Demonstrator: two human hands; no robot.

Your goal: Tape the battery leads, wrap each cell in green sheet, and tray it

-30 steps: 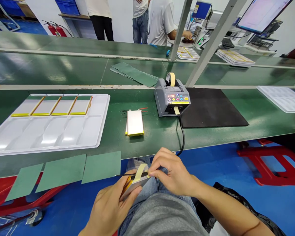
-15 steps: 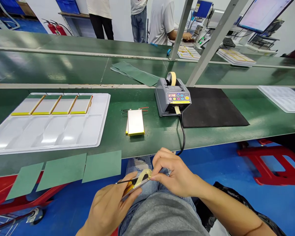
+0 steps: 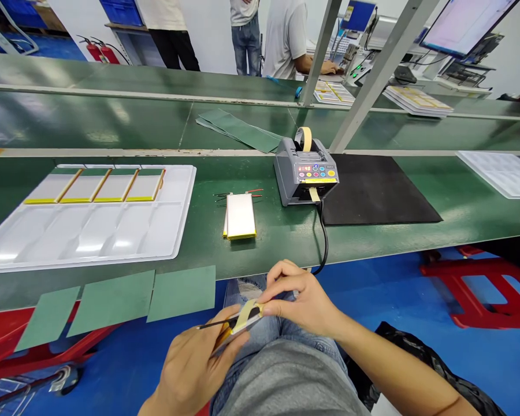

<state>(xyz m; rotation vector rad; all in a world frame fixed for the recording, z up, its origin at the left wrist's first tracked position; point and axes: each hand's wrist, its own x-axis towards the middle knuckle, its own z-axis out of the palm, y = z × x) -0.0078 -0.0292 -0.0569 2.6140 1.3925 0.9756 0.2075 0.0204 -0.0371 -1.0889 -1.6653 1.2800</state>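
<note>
Over my lap, my left hand (image 3: 195,361) grips a flat battery cell (image 3: 250,325) edge-on, with a black wire (image 3: 216,323) sticking out past the fingers. A strip of pale yellow tape (image 3: 244,315) lies along the cell's edge. Thumb and fingertips of my right hand (image 3: 301,297) pinch the strip's far end at the cell's right corner. Beyond my hands, a small stack of white battery cells (image 3: 241,215) with yellow edges and red and black wires rests on the bench. The tape dispenser (image 3: 305,176) has a short piece of tape sticking out.
A white tray (image 3: 182,202) at left holds several cells in its back row. Green sheets (image 3: 182,293) overhang the bench's front edge. A black mat (image 3: 377,190) lies right of the dispenser. Red stools (image 3: 481,292) and a black bag (image 3: 420,358) are below. Several people stand beyond.
The tape strip was arched up off the cell's edge; now it lies flatter. My right fingers have shifted slightly left with its end. My left hand keeps its hold.
</note>
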